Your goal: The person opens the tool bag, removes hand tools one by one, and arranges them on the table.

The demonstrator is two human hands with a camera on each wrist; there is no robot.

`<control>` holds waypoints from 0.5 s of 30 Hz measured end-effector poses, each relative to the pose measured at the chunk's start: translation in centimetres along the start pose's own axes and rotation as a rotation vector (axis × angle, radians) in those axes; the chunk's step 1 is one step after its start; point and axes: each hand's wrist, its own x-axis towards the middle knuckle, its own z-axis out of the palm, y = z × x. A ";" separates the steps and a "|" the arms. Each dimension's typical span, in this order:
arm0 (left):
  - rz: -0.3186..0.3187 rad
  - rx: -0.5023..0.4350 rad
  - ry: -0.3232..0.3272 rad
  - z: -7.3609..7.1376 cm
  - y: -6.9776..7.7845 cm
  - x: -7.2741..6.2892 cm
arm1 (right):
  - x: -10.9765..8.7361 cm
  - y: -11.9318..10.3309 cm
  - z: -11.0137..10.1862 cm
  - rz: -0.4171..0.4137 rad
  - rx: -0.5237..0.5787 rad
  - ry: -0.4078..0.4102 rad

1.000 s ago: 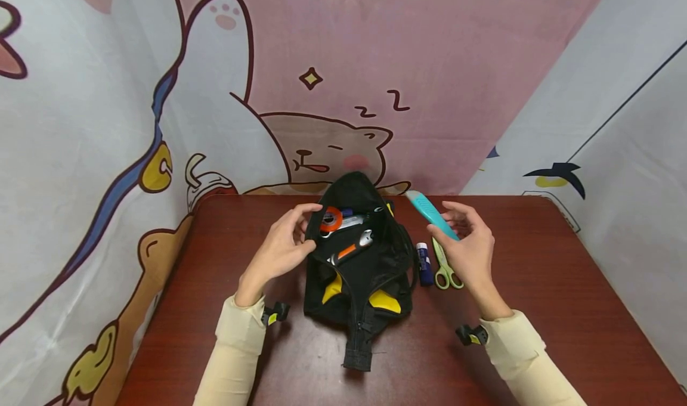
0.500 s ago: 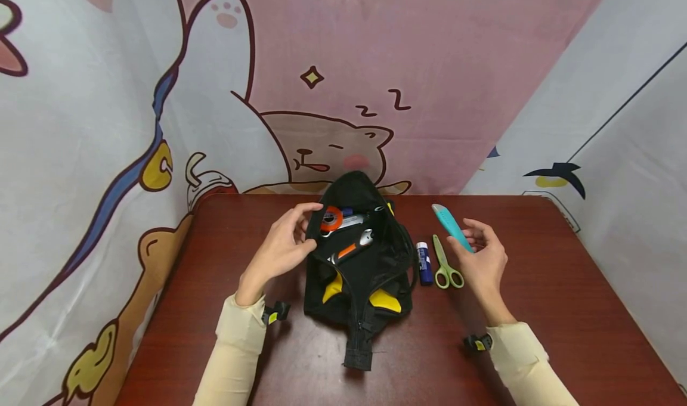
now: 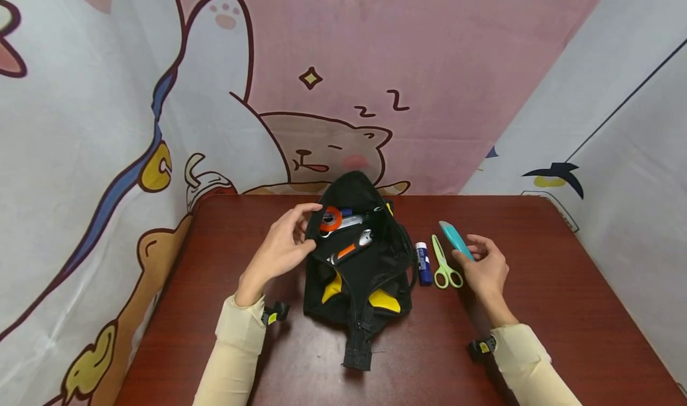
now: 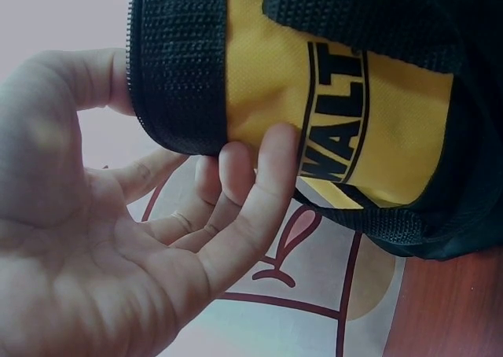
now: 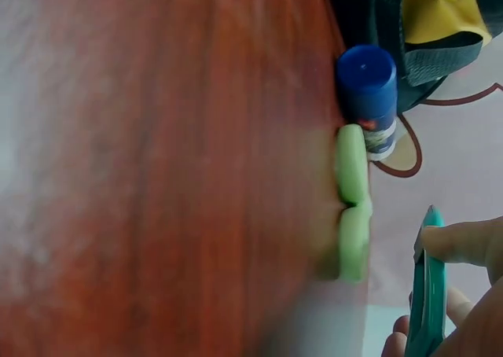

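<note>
A black and yellow tool bag (image 3: pixel 376 257) stands unzipped on the table, its mouth spread wide. My left hand (image 3: pixel 282 248) holds its left rim, thumb on one side and fingers on the yellow outer face (image 4: pixel 267 97). Inside the bag lie an orange-handled adjustable wrench (image 3: pixel 351 247), an orange ring-shaped thing (image 3: pixel 331 219) and a silver tool (image 3: pixel 350 222). To the right of the bag, my right hand (image 3: pixel 487 272) pinches a teal utility knife (image 3: pixel 453 237) between thumb and fingers. The knife points away to the upper left, just right of green scissors (image 3: pixel 445 269).
A blue glue stick (image 3: pixel 423 264) lies between the bag and the scissors. The brown table (image 3: pixel 563 298) ends at a cartoon-printed cloth (image 3: pixel 456 96) behind. The bag's strap end (image 3: pixel 357 355) reaches toward the front.
My right hand has moved right and toward me with the utility knife, away from the bag and lower over the table. The left hand and bag have stayed put.
</note>
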 end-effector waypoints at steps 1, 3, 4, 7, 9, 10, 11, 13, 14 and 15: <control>0.000 0.000 0.000 0.0 0.0 0.0 | 0.0 0.2 0.0 0.005 -0.006 -0.005; 0.001 0.001 -0.001 0.0 0.0 0.0 | 0.2 0.5 0.1 0.018 -0.016 -0.015; 0.001 0.001 -0.001 0.0 0.0 0.0 | 0.3 0.7 0.1 0.023 -0.020 -0.023; 0.002 0.002 0.000 0.0 0.0 0.0 | 0.5 1.3 0.1 0.056 -0.030 -0.056; 0.004 0.002 -0.001 0.0 0.0 0.0 | 0.7 1.6 0.1 0.076 -0.037 -0.082; 0.005 0.001 -0.002 0.0 0.0 0.0 | 0.7 1.7 0.0 0.084 -0.042 -0.095; 0.005 0.001 -0.002 0.0 0.0 0.0 | 0.8 1.8 0.0 0.091 -0.048 -0.107; 0.007 0.001 -0.003 0.0 0.0 0.0 | 0.9 1.9 0.0 0.089 -0.063 -0.125; 0.007 0.002 -0.003 0.0 0.0 0.0 | 1.0 1.9 0.0 0.086 -0.071 -0.133; 0.007 0.003 -0.002 0.0 0.0 0.0 | 1.0 1.9 0.0 0.083 -0.079 -0.139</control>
